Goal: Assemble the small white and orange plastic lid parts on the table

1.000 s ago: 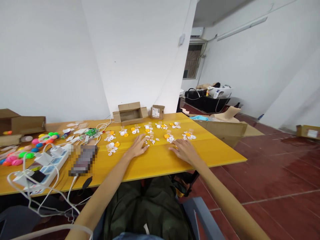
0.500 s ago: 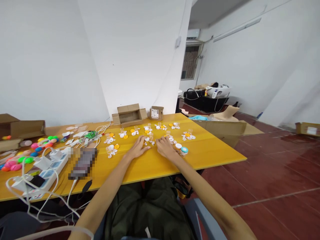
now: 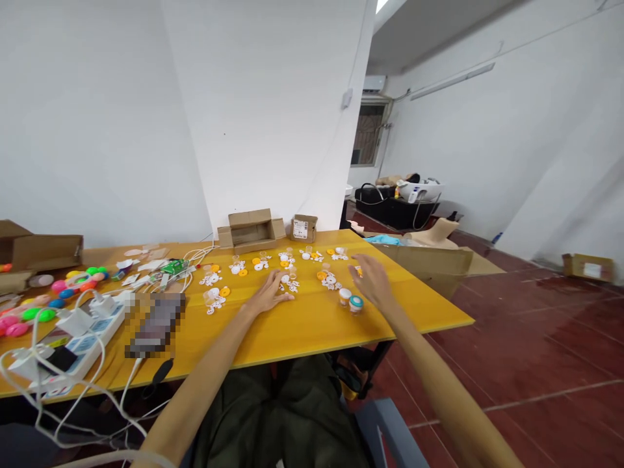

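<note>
My left hand [image 3: 267,292] rests on the yellow table [image 3: 292,328], thumb apart from the fingers, beside a small group of white pieces [image 3: 291,286]. Farther right, my right hand [image 3: 373,279] is over another group of small parts, its fingers spread and partly hiding them. Between the hands lie an orange disc [image 3: 322,275] and white pieces [image 3: 332,282]. A white-lidded jar [image 3: 344,297] and a teal-lidded jar [image 3: 356,303] stand just left of my right wrist. More groups of orange and white parts with clear cups spread across the table.
An open cardboard box [image 3: 251,235] and a smaller box [image 3: 304,229] stand at the back. On the left are a power strip [image 3: 92,348] with cables, a blurred phone [image 3: 156,325], colourful balls [image 3: 58,292] and a green circuit board [image 3: 173,267]. A large carton [image 3: 424,265] adjoins the right edge.
My right hand has moved right, from the middle parts to the group beyond the jars, and its fingers have spread. My left hand stays near the same parts. The view has shifted slightly.
</note>
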A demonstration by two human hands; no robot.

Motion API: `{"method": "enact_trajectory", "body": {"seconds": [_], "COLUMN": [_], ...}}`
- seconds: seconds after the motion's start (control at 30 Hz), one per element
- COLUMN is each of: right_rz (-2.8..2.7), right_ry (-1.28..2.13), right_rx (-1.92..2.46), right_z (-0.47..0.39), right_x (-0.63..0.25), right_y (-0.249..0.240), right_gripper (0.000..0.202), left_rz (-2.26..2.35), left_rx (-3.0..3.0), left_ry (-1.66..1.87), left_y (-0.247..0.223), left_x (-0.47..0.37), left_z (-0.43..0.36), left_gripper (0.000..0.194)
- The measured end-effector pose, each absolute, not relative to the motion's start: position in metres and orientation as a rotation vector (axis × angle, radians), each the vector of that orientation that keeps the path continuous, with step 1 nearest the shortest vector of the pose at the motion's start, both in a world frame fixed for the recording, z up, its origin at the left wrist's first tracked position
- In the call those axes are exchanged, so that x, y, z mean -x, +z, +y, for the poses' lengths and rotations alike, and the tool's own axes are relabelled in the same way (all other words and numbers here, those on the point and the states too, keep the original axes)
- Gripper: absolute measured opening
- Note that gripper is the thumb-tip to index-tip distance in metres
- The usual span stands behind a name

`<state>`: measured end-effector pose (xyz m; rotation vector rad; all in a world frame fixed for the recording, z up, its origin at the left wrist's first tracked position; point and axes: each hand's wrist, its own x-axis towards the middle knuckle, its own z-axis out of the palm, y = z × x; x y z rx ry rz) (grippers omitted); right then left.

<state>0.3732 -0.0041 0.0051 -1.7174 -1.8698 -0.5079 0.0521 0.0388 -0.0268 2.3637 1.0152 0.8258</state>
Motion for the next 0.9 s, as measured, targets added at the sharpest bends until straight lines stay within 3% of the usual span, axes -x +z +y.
{"method": "enact_trajectory", "body": {"seconds": [0.13, 0.4, 0.67, 0.9], "right_rz": [-1.634, -1.634, -1.633, -1.649], "right_ry": [-0.443, -0.184, -0.083, -0.229], "right_rx": [2.056, 2.275, 2.279, 2.093], "right_z": [0.002, 0.018, 0.036, 0.053], "right_x": [-0.414, -0.394, -0.392, -0.406], "right_y": [-0.017, -0.026, -0.02, -0.033], "right_gripper": [0.059, 0.078, 0.065, 0.049], "left_rz": [1.015, 1.035, 1.036, 1.058], "left_rx": [-2.364, -2.368, -2.395, -2.399], "left_ry": [0.84, 0.849, 0.848, 0.842], "left_y": [-0.027, -0.026, -0.025, -0.025], "left_x": [-0.052, -0.051, -0.051, -0.05], "left_z": [0.037, 0.031, 0.03, 0.028], "left_gripper": [0.064, 0.061, 0.057, 0.055]}}
